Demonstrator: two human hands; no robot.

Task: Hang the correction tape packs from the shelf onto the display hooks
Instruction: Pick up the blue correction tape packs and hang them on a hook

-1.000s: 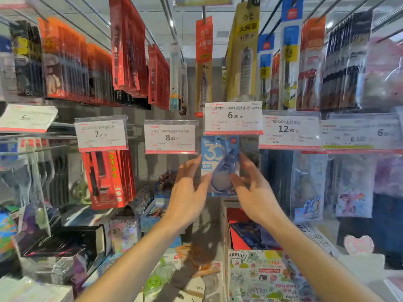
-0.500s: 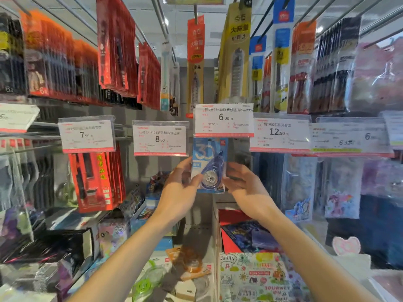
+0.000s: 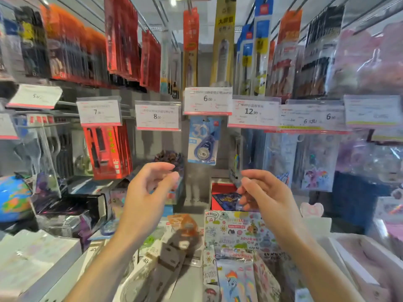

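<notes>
Price tags [image 3: 207, 100] with 6.00, 7, 8.00, 12.90; blue correction tape pack [image 3: 204, 140] marked 30.

A blue correction tape pack [image 3: 204, 141] hangs upright under the 6.00 price tag [image 3: 207, 100], touching neither hand.

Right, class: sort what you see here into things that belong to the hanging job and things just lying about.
Job:
blue correction tape pack on its hook
orange correction tape pack on the shelf
left hand
right hand

Lying about:
globe
pony stickers
red packs
</notes>
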